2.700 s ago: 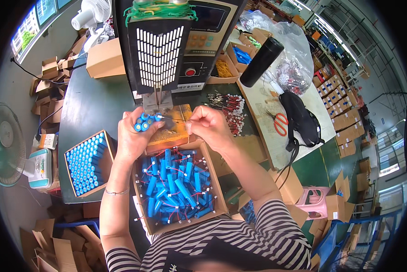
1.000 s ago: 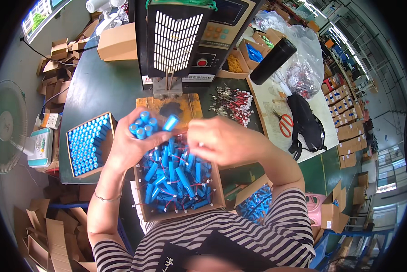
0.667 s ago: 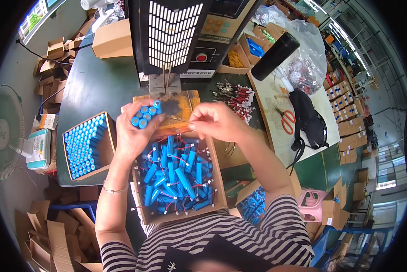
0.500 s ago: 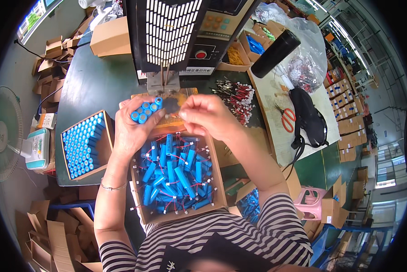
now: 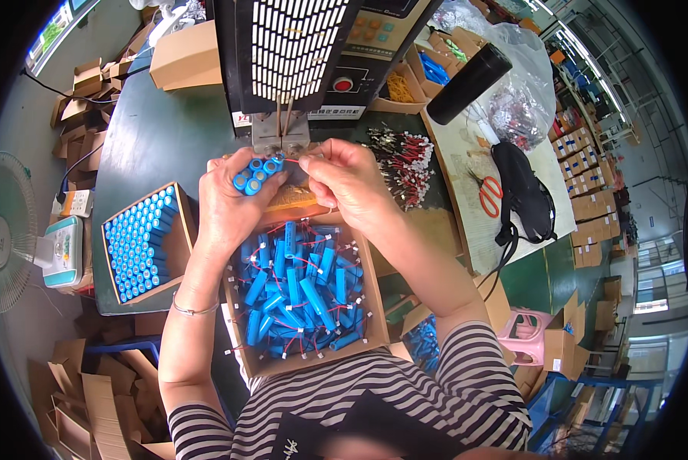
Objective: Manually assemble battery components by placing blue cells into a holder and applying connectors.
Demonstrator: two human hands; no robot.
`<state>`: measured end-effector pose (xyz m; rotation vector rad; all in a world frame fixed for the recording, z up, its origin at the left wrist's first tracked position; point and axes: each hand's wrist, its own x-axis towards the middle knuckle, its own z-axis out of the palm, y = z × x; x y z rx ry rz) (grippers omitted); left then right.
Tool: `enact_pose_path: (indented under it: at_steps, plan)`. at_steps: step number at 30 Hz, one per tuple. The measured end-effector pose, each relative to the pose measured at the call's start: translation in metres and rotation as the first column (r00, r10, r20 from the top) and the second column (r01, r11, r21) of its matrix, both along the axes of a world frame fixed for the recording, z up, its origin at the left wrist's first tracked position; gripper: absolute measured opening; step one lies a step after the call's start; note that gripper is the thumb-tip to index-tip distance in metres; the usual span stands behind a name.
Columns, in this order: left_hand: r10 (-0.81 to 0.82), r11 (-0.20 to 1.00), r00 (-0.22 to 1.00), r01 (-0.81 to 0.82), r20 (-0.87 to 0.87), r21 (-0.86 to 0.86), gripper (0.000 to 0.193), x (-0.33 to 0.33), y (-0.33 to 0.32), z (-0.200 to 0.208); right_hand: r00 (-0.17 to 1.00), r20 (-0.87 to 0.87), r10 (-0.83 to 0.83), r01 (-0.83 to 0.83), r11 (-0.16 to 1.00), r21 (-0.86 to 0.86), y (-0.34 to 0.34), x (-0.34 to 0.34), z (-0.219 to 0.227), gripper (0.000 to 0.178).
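My left hand (image 5: 223, 192) is closed round several blue cylindrical battery cells (image 5: 256, 180), their round ends facing up. These cells are just below the metal electrode head (image 5: 280, 134) of a bench spot welder (image 5: 290, 54). My right hand (image 5: 352, 180) pinches a thin red wire lead (image 5: 292, 160), whose far end reaches the uppermost cell under the electrodes. Whether the wire touches the cell is too small to tell. Below both hands, a cardboard box (image 5: 377, 326) holds many blue cells with red leads and white connectors. A worn amber block (image 5: 294, 201) lies between hands and box.
At left stands a cardboard tray (image 5: 183, 230) of upright blue cells. Loose wire leads (image 5: 401, 165) are heaped right of the welder. Further right are orange-handled scissors (image 5: 489, 198), a black cylinder (image 5: 469, 83) and a black pouch (image 5: 522, 192). A fan (image 5: 7, 230) stands far left.
Both hands have moved up toward the electrodes, the left bringing the cells slightly right. My right hand has brought the wire lead to the uppermost cell.
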<state>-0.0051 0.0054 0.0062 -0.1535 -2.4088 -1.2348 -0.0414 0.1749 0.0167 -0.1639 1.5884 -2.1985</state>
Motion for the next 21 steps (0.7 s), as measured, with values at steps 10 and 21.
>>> enact_pose_path:
  at_steps: [10,21]
  plan:
    - [0.023,0.999,0.998,-0.025,-0.055,-0.034,0.031,-0.0082,-0.0012,-0.0073,0.995,0.031,-0.092,0.091,0.995,0.047,-0.0081,0.0007,0.0057,0.011]
    - [0.042,0.998,0.999,-0.043,-0.019,-0.043,0.028,-0.0033,-0.0004,-0.0027,0.998,0.003,-0.070,0.069,0.997,0.043,-0.0080,0.0034,0.0065,0.010]
